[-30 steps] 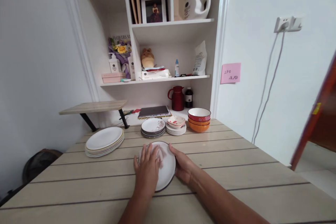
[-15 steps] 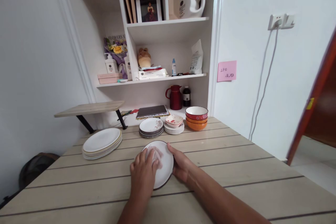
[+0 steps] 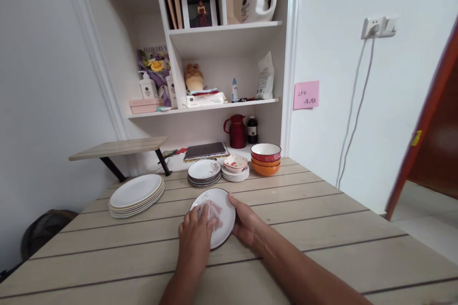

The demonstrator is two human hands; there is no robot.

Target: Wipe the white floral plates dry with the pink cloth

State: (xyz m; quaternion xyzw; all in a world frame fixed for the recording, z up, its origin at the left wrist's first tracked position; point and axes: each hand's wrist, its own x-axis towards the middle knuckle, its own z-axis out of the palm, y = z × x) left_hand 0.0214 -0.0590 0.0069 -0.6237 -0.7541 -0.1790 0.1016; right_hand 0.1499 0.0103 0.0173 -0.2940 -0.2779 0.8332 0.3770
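Note:
A white plate with a dark rim and a small flower pattern is held above the wooden table, slightly tilted. My right hand grips its right edge, thumb on top and fingers underneath. On the plate's face, my left hand presses a thin pinkish cloth with its fingers. Behind the plate stands a stack of similar dark-rimmed plates. Beside that stack are small white plates with pink-and-white square dishes on top.
Large white plates are stacked at the left, near a small raised wooden shelf. Red and orange bowls stand at the back right. Behind the table are a laptop, a red jug and a dark bottle.
The held plate has shifted slightly and tilts a little differently, with the cloth and left hand still on it. The whole view has moved slightly.

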